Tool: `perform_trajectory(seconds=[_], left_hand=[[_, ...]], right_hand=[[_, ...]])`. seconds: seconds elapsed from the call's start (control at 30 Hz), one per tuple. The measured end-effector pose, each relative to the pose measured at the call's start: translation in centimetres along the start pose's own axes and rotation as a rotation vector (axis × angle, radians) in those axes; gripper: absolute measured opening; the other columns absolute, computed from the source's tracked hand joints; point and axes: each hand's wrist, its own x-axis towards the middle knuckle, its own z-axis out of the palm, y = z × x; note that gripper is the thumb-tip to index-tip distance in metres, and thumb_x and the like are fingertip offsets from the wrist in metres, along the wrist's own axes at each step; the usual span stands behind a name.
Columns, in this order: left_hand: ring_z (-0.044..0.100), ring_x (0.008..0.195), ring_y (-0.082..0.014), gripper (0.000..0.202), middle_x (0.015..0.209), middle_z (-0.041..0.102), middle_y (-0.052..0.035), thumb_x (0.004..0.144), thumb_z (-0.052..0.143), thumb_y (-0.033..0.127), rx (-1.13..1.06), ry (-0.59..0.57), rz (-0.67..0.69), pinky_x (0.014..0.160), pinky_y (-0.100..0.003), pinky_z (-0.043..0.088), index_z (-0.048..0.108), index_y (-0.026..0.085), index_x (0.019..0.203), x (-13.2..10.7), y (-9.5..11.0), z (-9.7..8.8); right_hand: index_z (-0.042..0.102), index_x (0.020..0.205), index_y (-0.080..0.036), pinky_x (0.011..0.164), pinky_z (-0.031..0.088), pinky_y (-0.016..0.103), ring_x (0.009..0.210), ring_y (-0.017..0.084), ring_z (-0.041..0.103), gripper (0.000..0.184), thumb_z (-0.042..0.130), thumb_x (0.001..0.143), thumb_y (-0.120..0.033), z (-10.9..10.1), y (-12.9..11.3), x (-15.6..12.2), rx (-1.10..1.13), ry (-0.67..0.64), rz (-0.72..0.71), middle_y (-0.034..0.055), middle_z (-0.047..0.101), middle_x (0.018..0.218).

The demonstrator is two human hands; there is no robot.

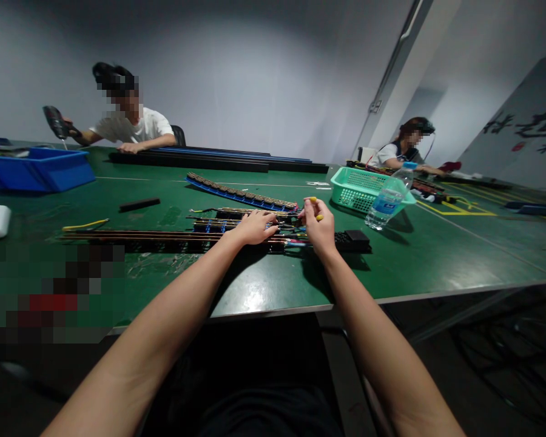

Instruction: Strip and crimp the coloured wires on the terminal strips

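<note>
My left hand (255,227) lies palm down across long narrow strips, its fingers spread over them and the thumb apart. Beneath it are blue-and-black strips (204,226) with brass-coloured lines along their length. A longer black strip (164,238) with copper-coloured lines runs in front of them. At the strips' right ends, my right hand (319,227) is closed in a pinch on a thin yellow piece (312,199); whether it is a wire or a tool handle is unclear. Coloured wires (296,242) lie just left of that hand. Behind both hands rests another segmented blue strip (241,193), set at an angle.
A green basket (346,188) and a water bottle (386,203) stand at the right. A blue bin (64,170) is at the left, near a short dark bar (139,205). Across the table, one person (134,127) holds a power drill (57,121); another person (403,149) sits farther right.
</note>
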Motion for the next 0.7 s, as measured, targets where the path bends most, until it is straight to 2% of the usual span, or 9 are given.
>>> perform_trajectory(seconds=[0.1,0.2,0.27,0.4,0.57,0.63,0.7], left_hand=[[0.05,0.13,-0.0301,0.037,0.142,0.056,-0.0073,0.099,0.044,0.045,0.012,0.001,0.005,0.106,-0.045,0.044,0.063,0.027,0.125,0.1,-0.2,0.2],[0.051,0.129,-0.0301,0.037,0.142,0.056,-0.0072,0.099,0.044,0.044,0.022,0.011,0.012,0.105,-0.044,0.044,0.063,0.027,0.125,0.2,-0.4,0.3],[0.052,0.129,-0.03,0.036,0.142,0.057,-0.0071,0.099,0.044,0.044,0.029,0.011,0.016,0.105,-0.044,0.044,0.063,0.027,0.124,0.2,-0.4,0.4],[0.052,0.128,-0.0311,0.037,0.14,0.058,-0.0089,0.099,0.044,0.044,0.024,0.012,0.023,0.104,-0.046,0.045,0.063,0.025,0.124,0.2,-0.3,0.3],[0.054,0.126,-0.0302,0.036,0.138,0.059,-0.009,0.098,0.046,0.044,0.009,0.014,0.024,0.104,-0.044,0.045,0.064,0.025,0.123,0.2,-0.3,0.2],[0.054,0.126,-0.0299,0.035,0.137,0.059,-0.0093,0.098,0.047,0.043,0.006,0.015,0.023,0.104,-0.044,0.044,0.064,0.025,0.123,0.2,-0.2,0.2],[0.054,0.125,-0.03,0.035,0.136,0.06,-0.0099,0.098,0.047,0.042,0.004,0.015,0.021,0.105,-0.044,0.044,0.064,0.024,0.123,0.1,0.0,0.0]], right_hand=[[0.056,0.1,-0.022,0.038,0.032,0.019,0.048,0.01,0.056,0.057,0.061,0.077,-0.074,-0.2,-0.2,0.6,0.268,0.058,0.203,-0.0045,0.059,0.068],[0.055,0.104,-0.023,0.031,0.019,0.018,0.037,0.003,0.044,0.063,0.066,0.071,-0.076,-0.6,-1.1,0.8,0.427,0.11,0.249,-0.0068,0.057,0.072],[0.055,0.106,-0.024,0.031,0.019,0.017,0.036,0.001,0.039,0.062,0.068,0.071,-0.073,-1.0,-1.7,0.8,0.489,0.154,0.183,-0.0073,0.057,0.076],[0.055,0.109,-0.026,0.035,0.025,0.017,0.041,0.001,0.04,0.051,0.069,0.076,-0.063,-1.8,-2.2,1.2,0.554,0.241,0.07,-0.0076,0.055,0.08],[0.055,0.109,-0.027,0.038,0.03,0.017,0.046,0.003,0.043,0.04,0.072,0.074,-0.035,-1.9,-1.0,2.6,0.559,0.221,0.204,-0.0074,0.057,0.081],[0.055,0.11,-0.027,0.04,0.032,0.018,0.047,0.004,0.044,0.041,0.069,0.071,-0.024,-1.7,-0.6,3.0,0.56,0.18,0.239,-0.0073,0.058,0.082],[0.056,0.111,-0.027,0.041,0.034,0.018,0.048,0.005,0.046,0.042,0.067,0.071,-0.02,-1.5,-0.3,3.2,0.567,0.143,0.25,-0.0067,0.06,0.083]])
